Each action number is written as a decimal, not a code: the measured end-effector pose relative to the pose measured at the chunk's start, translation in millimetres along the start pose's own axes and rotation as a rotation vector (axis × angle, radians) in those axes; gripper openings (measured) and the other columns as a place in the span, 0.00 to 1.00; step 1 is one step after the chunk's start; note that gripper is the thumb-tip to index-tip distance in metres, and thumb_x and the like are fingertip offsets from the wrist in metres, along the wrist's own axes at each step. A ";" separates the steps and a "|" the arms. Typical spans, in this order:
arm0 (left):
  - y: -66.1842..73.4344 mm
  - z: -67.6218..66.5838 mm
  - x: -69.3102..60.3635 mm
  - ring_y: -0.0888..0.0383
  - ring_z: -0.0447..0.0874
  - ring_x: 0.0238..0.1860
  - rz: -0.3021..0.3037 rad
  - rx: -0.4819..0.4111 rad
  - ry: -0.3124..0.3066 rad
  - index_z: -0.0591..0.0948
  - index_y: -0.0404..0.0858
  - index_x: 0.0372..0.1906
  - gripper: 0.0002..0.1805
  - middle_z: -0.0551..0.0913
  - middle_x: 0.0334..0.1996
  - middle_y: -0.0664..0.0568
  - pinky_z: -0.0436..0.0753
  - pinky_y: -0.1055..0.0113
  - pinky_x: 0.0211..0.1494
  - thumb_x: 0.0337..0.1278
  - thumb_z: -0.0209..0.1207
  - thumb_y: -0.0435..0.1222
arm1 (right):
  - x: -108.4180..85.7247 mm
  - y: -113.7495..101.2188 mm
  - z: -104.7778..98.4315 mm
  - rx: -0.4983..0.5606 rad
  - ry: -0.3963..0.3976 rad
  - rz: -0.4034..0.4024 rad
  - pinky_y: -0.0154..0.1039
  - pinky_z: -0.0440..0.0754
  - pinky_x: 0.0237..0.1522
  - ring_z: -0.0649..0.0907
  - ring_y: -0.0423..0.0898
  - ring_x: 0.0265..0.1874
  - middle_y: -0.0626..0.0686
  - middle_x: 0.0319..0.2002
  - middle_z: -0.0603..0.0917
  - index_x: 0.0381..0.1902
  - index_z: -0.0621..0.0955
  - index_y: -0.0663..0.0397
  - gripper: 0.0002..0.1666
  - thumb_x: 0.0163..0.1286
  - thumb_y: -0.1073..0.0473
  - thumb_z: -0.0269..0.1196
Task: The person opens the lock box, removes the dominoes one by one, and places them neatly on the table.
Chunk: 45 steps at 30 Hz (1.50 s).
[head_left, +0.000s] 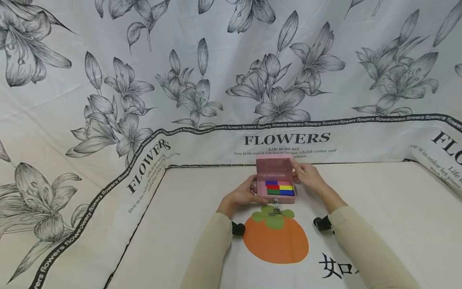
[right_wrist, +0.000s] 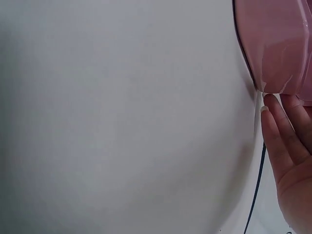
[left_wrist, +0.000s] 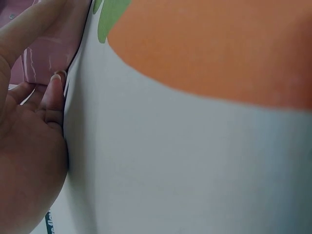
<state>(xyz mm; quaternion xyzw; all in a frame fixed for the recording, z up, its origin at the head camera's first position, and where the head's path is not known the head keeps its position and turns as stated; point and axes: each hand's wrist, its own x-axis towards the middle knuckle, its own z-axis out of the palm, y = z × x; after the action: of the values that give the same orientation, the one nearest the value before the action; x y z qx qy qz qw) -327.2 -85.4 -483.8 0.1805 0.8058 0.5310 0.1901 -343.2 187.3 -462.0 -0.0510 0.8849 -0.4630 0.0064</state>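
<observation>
At the left of the pink box (head_left: 286, 200), had the left grip (head_left: 241, 195) clamped on the corner, thumb along the front wall, other fingers at the side. Found the pink box on the worktop (head_left: 202, 184), just beyond the printed orange fruit (head_left: 276, 243), with the lid (head_left: 274, 167) raised at the back. Saw coloured blocks (head_left: 273, 187) in rows inside, nearer the right wall, and a small metal fastening (head_left: 276, 206) at mid-front. At the right of the pink box, had the right grip (head_left: 311, 176) unclenched, fingers mostly straight, touching the side and reaching the lid's edge; could not make out any firm pinch there. Called, by judgement, for steady holding of the base from the left, thumb clear of the rim, and light, even guiding of the lid from the right, without tilting the pink box or jostling the blocks.
</observation>
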 end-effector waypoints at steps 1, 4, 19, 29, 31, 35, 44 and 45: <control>-0.1 0.2 -0.3 0.56 0.71 0.40 -0.001 -0.002 -0.001 0.60 0.45 0.78 0.54 0.76 0.40 0.47 0.72 0.65 0.44 0.46 0.78 0.31 | -0.3 0.2 -0.1 -0.004 -0.002 0.004 0.49 0.87 0.45 0.89 0.56 0.39 0.73 0.49 0.84 0.62 0.75 0.76 0.55 0.78 0.26 0.36; -0.3 0.3 -0.2 0.56 0.71 0.40 -0.001 -0.006 -0.002 0.60 0.45 0.78 0.55 0.76 0.41 0.46 0.72 0.65 0.43 0.46 0.78 0.31 | 0.0 0.4 -0.9 -0.011 -0.007 0.022 0.49 0.86 0.46 0.89 0.56 0.39 0.72 0.50 0.84 0.62 0.75 0.76 0.57 0.77 0.24 0.36; -0.8 0.8 -0.4 0.55 0.71 0.43 -0.014 -0.005 -0.003 0.60 0.47 0.78 0.55 0.75 0.43 0.47 0.72 0.63 0.47 0.46 0.79 0.33 | -3.3 -1.5 -2.5 0.040 -0.073 0.059 0.46 0.86 0.44 0.88 0.57 0.44 0.74 0.54 0.82 0.68 0.70 0.76 0.61 0.74 0.21 0.34; -1.1 -0.1 2.3 0.55 0.71 0.45 -0.020 0.027 0.000 0.60 0.52 0.78 0.55 0.75 0.44 0.49 0.71 0.62 0.49 0.46 0.79 0.34 | -12.4 -4.5 -3.2 0.065 -0.080 0.065 0.46 0.86 0.46 0.84 0.62 0.52 0.74 0.61 0.77 0.74 0.64 0.70 0.57 0.75 0.22 0.36; -1.6 0.2 2.3 0.55 0.71 0.45 -0.023 0.025 0.002 0.61 0.52 0.77 0.54 0.75 0.44 0.49 0.71 0.62 0.49 0.46 0.79 0.34 | -14.9 -5.4 -3.8 0.042 -0.068 0.053 0.47 0.86 0.45 0.84 0.62 0.51 0.73 0.60 0.78 0.73 0.65 0.69 0.55 0.76 0.24 0.38; -2.8 0.1 2.2 0.55 0.71 0.45 -0.017 0.027 -0.006 0.60 0.52 0.78 0.55 0.75 0.44 0.48 0.71 0.62 0.49 0.46 0.79 0.33 | -20.5 -7.8 -6.1 -0.058 -0.033 -0.007 0.51 0.84 0.47 0.84 0.62 0.49 0.71 0.58 0.80 0.70 0.68 0.68 0.49 0.79 0.28 0.40; -2.4 -0.1 2.2 0.54 0.71 0.46 -0.011 0.041 -0.015 0.57 0.50 0.79 0.57 0.75 0.46 0.48 0.72 0.61 0.50 0.47 0.78 0.34 | -35.3 -17.5 -17.8 -0.285 0.011 -0.137 0.61 0.76 0.58 0.80 0.64 0.55 0.68 0.56 0.82 0.61 0.77 0.69 0.40 0.79 0.35 0.52; -2.6 0.2 2.2 0.54 0.71 0.46 -0.012 0.041 -0.016 0.57 0.49 0.79 0.57 0.75 0.46 0.49 0.71 0.61 0.50 0.47 0.78 0.34 | -37.3 -19.0 -19.2 -0.297 0.010 -0.156 0.61 0.77 0.56 0.81 0.63 0.53 0.68 0.54 0.83 0.59 0.78 0.69 0.37 0.79 0.37 0.54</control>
<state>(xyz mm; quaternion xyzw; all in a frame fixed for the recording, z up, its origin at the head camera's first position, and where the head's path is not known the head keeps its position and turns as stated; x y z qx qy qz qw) -329.3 -85.2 -486.6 0.1838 0.8160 0.5118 0.1959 -305.6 195.8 -436.8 -0.1178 0.9369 -0.3265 -0.0415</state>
